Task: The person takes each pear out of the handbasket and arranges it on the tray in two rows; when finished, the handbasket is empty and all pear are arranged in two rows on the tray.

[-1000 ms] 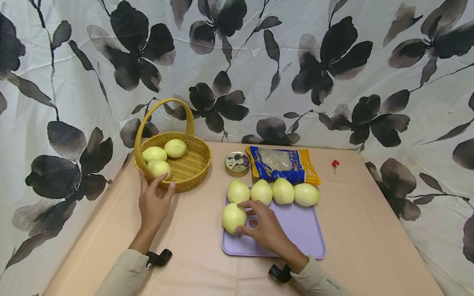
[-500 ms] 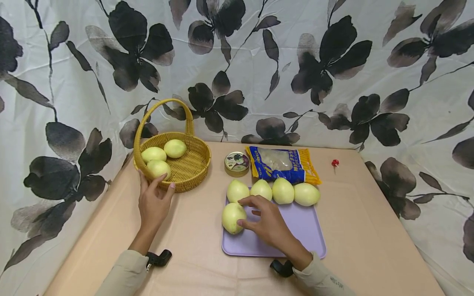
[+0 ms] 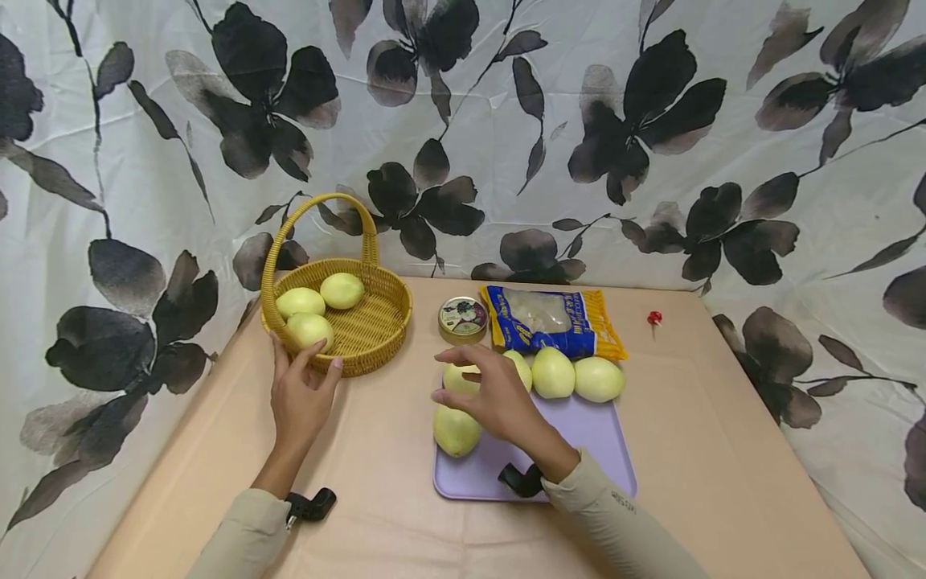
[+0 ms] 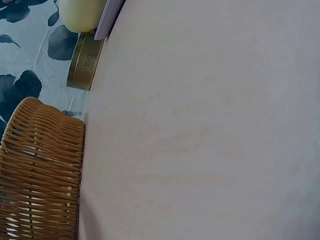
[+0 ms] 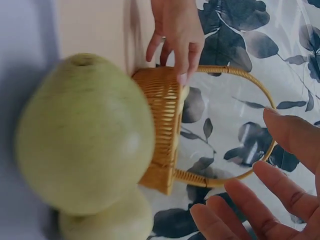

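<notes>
My left hand (image 3: 300, 402) rests its fingertips on the near rim and outer wall of a yellow wicker basket (image 3: 376, 354). Three round, pale yellow-green fruits (image 3: 342, 290) lie inside, toward the basket's left. Above the left part of a lilac tray (image 3: 579, 450), my right hand (image 3: 499, 394) hovers with thumb and fingers spread, nothing between them. Several like fruits (image 3: 553, 372) stand in a row along the tray's back. In front of that row's left end sits one more fruit (image 3: 456, 433). In the right wrist view, a large fruit (image 5: 87, 135) is apart from the fingers.
Behind the tray lie a blue and yellow plastic packet (image 3: 550, 322) and a round gold tin (image 3: 463, 320). A small red object (image 3: 654, 320) lies at the back right of the table. A floral cloth (image 3: 506, 161) hangs behind.
My right hand has let go of the front-left fruit on the tray and has moved up and left, its fingers wider apart. The left hand and basket have stayed put.
</notes>
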Action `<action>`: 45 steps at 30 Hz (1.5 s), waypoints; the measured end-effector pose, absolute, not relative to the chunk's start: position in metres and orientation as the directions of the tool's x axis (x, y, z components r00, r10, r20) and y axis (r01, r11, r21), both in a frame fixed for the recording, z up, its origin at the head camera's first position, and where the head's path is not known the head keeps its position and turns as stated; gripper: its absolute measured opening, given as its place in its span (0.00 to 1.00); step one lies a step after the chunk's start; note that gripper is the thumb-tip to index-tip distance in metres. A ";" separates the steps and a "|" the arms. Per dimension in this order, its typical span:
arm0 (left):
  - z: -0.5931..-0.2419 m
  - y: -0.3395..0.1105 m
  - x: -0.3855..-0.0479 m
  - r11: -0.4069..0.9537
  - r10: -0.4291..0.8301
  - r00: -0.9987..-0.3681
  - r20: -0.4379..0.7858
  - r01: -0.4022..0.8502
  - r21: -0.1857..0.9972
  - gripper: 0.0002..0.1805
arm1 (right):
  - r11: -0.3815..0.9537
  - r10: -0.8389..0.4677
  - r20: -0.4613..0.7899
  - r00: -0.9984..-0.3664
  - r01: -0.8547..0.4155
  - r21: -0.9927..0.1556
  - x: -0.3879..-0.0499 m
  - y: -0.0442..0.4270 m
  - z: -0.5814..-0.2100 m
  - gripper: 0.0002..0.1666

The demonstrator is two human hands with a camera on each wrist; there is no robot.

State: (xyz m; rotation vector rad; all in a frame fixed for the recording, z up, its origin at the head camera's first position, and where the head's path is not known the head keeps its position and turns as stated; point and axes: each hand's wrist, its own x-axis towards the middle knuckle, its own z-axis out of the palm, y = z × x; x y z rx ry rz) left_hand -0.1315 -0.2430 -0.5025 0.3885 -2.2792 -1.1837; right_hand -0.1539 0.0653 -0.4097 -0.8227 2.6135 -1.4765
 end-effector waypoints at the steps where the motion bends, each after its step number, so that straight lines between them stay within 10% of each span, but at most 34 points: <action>1: -0.502 -0.243 -0.131 0.573 -0.480 -0.814 0.328 -0.007 0.820 0.25 | 0.408 -0.464 0.224 -0.857 -0.431 -0.805 -0.156 0.061 -0.408 0.27; 32: -0.501 -0.246 -0.132 0.608 -0.442 -0.831 0.337 -0.001 0.794 0.24 | 0.281 -0.586 0.258 -0.768 -0.492 -0.824 -0.229 -0.072 -0.391 0.28; 45: -0.503 -0.246 -0.132 0.605 -0.449 -0.833 0.325 -0.015 0.796 0.23 | 0.331 -0.573 0.094 -0.814 -0.334 -0.883 -0.258 -0.116 -0.412 0.30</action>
